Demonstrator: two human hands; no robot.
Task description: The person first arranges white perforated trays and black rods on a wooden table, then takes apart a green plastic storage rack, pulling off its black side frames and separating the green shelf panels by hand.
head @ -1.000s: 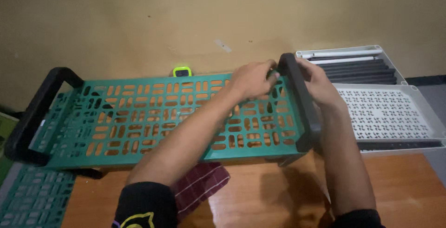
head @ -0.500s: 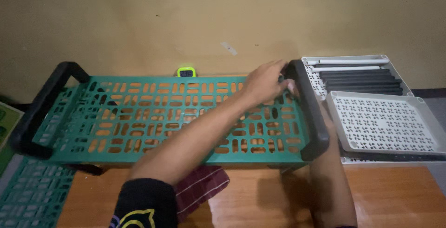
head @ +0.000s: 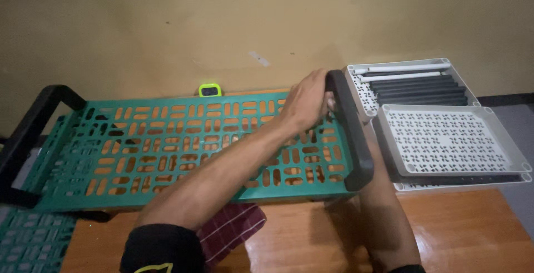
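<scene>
The left hand (head: 305, 101) grips the top of the black end frame (head: 349, 131) at the right end of the green perforated shelf (head: 183, 145), fingers curled round the bar, while the right hand is hidden behind that frame and only its forearm (head: 389, 217) shows, so I cannot tell what it holds. The shelf lies flat across the wooden table (head: 467, 234), its other black frame (head: 30, 134) at the far left, and this looks like the seating of the right frame onto the shelf's end. The next move probably calls for firm, even pressure along the bar, keeping clear of the white perforated trays (head: 445, 139) just beside it.
</scene>
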